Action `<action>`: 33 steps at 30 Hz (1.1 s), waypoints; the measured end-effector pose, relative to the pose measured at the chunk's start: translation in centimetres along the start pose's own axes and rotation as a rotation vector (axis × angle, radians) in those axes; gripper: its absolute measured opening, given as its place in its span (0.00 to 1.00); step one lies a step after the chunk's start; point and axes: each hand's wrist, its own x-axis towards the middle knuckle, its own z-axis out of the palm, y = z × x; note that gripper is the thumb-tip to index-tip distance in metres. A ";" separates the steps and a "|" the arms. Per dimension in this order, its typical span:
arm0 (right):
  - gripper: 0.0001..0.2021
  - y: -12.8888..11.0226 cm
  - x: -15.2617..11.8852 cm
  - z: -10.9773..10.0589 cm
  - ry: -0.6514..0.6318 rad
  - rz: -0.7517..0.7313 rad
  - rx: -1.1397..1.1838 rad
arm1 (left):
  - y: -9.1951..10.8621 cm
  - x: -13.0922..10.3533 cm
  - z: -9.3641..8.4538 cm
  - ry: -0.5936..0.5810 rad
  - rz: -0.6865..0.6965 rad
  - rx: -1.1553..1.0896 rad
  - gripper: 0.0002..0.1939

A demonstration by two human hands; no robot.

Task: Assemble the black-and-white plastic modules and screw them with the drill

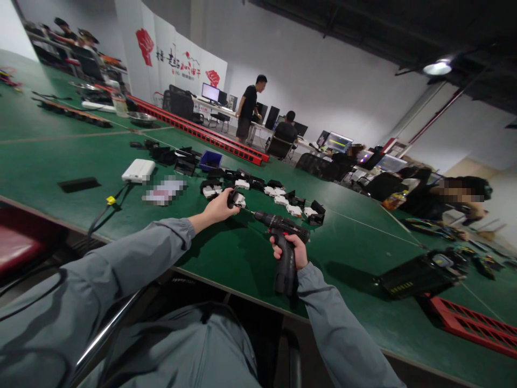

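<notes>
My left hand [218, 208] grips a small black and white part [237, 200] above the green table [226, 258]. In my right hand [297, 250] is a black cordless drill [285, 242], its handle wrapped by my fingers. The drill points left, and its long thin bit [247, 210] reaches to the part or very near it; whether they touch I cannot tell. Behind my hands lies a curved row of several similar black and white parts, among them a white-topped one [280, 200] and one at the right end [315, 212].
Black pieces [186, 160] lie by a blue bin [210, 160]. To the left are a white box [138, 171] with a cable and a blurred paper. Red perforated rails [202, 129] stretch behind; a black case [420, 275] and red frame [476, 326] are right. Other people work farther off.
</notes>
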 end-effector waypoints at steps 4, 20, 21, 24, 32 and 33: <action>0.17 -0.7 -0.9 0.5 0.048 -0.084 -0.115 | 0.1 0.1 -0.1 -0.007 -0.015 -0.022 0.39; 0.28 -5.6 -4.0 -3.4 0.352 -0.615 -1.394 | 1.3 -0.9 -1.0 -0.148 0.186 0.061 0.40; 0.30 -5.7 -4.1 -3.5 0.299 -0.573 -1.418 | 1.4 -1.0 -1.1 -0.160 0.191 0.061 0.40; 0.31 -5.5 -4.4 -3.3 0.159 -0.414 -1.510 | 1.7 -1.2 -1.3 -0.175 0.190 0.064 0.40; 0.32 -4.9 -4.1 -3.1 0.152 -0.230 -1.664 | 1.8 -1.4 -1.8 -0.172 0.262 0.111 0.40; 0.33 -5.0 -4.1 -3.3 0.144 -0.202 -1.650 | 1.8 -1.4 -1.9 -0.174 0.269 0.119 0.40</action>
